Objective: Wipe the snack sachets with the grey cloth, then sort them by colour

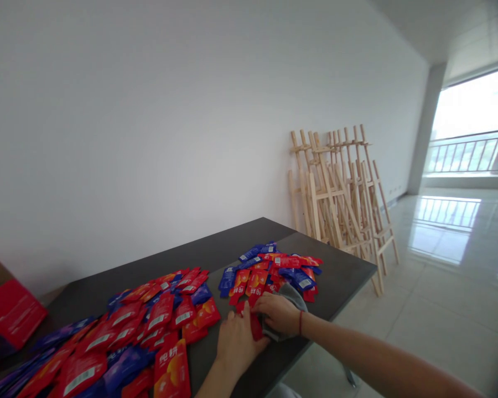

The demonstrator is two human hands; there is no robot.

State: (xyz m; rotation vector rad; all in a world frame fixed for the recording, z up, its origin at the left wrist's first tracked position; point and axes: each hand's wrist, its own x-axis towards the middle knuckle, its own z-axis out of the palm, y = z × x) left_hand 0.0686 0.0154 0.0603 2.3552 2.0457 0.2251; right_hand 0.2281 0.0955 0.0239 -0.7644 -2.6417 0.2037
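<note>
**Packet [256, 326] Positioned Between Two Grips**

Left grip [237, 338]: palm down, thumb and forefinger spread. The red packet lies in the gap between them. Whether the fingers pinch it or only press on it cannot be told.

Right grip [280, 312]: fingers curled closed on a grey cloth [294, 296], which emerges beyond the knuckles and below the palm. The fingertips reach the packet. A red band [301, 323] circles the wrist.

Function of hold: the left grip probably steadies the packet against the surface, leaving the right grip to manage the cloth.

Arrangement: the left pile [160, 315] spreads left of the left grip; the right pile [256, 282] lies directly forward of both grips. Each mixes red and blue pieces, loosely overlapped. The bare strip between the piles presumably keeps them separate and gives the grips clearance. A red box [14, 312] stands far left of the grips, past the left pile.

Surface: the tabletop [336, 271] is dark, with a seam forward of the grips. Its near edge runs just right of them.

Room: a white wall [170, 138] rises beyond the tabletop. Wooden easels [340, 193] stand by it, forward and right of the grips. Farther right are a glossy tiled floor [431, 287], a railing [473, 155] and a bright window [477, 110].
</note>
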